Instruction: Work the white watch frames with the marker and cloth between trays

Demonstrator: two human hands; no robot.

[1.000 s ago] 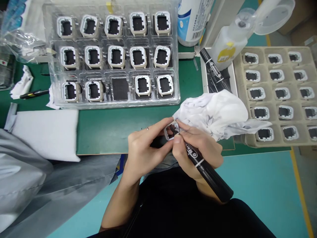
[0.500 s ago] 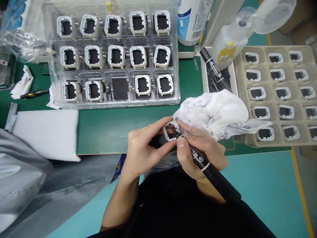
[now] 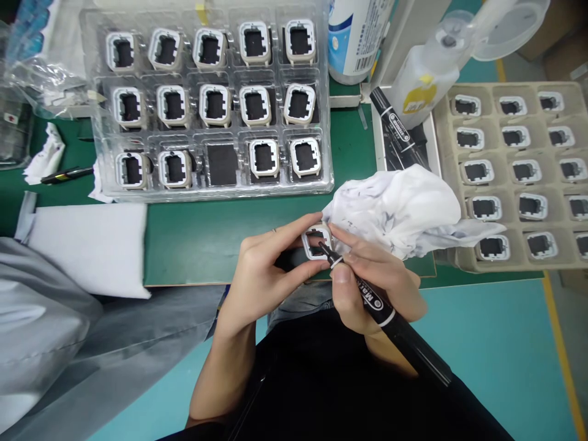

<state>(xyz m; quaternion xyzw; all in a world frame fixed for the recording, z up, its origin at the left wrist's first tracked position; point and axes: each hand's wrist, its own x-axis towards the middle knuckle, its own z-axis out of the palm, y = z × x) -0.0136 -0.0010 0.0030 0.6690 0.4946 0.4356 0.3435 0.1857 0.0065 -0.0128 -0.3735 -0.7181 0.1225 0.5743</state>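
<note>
Between the thumb and fingers of my left hand (image 3: 266, 269) is a small white square frame (image 3: 309, 252), held upright near the table's front edge. My right hand (image 3: 372, 278) grips a black marker (image 3: 379, 306), its tip at the inner edge of the frame and its barrel slanting down to the right. Fingers of my right hand also reach the frame's right side. Just behind my hands a crumpled white cloth (image 3: 395, 208) lies on the green table (image 3: 184, 239).
A clear tray (image 3: 211, 196) of similar frames has one vacant pocket. To the right stand a beige tray (image 3: 463, 260) of frames, a pump bottle (image 3: 425, 86) and a box holding markers (image 3: 395, 128). At left, a white pad (image 3: 92, 245) lies beside a person's grey sleeve (image 3: 41, 331).
The marker and my right hand have shifted slightly right and down, and the marker has turned a little. My left hand keeps its hold on the frame.
</note>
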